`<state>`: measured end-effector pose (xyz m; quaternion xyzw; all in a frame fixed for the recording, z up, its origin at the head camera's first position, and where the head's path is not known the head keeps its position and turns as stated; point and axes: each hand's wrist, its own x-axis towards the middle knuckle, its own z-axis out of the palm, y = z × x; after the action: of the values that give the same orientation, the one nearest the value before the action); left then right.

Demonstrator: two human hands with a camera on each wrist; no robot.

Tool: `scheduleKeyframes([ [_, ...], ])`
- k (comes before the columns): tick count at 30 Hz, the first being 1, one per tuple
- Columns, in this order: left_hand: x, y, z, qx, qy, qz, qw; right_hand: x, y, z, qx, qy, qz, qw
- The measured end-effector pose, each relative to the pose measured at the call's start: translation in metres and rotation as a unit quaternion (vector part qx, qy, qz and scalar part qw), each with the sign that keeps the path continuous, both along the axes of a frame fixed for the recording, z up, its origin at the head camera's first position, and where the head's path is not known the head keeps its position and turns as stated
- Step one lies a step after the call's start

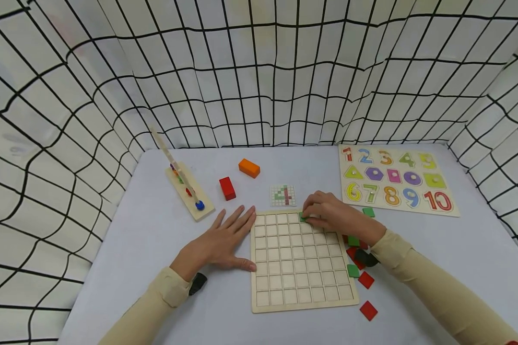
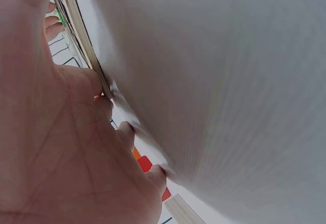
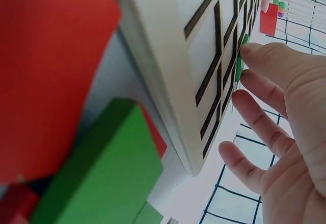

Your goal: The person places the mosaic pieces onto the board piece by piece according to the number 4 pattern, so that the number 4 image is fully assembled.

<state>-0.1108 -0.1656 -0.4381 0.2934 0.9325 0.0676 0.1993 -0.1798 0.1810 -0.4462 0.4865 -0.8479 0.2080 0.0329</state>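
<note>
A wooden grid board lies in front of me, with rows of square recesses. My right hand is over its far edge and pinches a green square tile between thumb and index finger at a far-row recess. The right wrist view shows the thumb and fingertip on that green tile, the other fingers spread. My left hand rests flat on the table left of the board, fingers spread, its thumb tip touching the board's left edge. Just beyond the board is a small pattern card with green and red squares.
Loose red tiles and green tiles lie right of the board. A number puzzle board lies at back right. Red and orange blocks and a wooden bead stand are at back left. Black netting surrounds the table.
</note>
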Motion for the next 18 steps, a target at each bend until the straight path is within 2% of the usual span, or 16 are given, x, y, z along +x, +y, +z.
scheduleKeyframes([
  [6, 0.0, 0.0, 0.0, -0.002, 0.003, 0.0, 1.0, 0.003, 0.0, 0.004, 0.026, -0.028, -0.022, 0.999],
  [11, -0.001, 0.001, -0.001, -0.007, 0.003, 0.001, 1.0, 0.005, 0.005, 0.008, 0.034, -0.027, -0.016, 0.999],
  [18, -0.001, 0.001, 0.0, -0.009, -0.004, 0.005, 0.9999, 0.011, 0.023, 0.016, 0.031, -0.075, -0.043, 0.996],
])
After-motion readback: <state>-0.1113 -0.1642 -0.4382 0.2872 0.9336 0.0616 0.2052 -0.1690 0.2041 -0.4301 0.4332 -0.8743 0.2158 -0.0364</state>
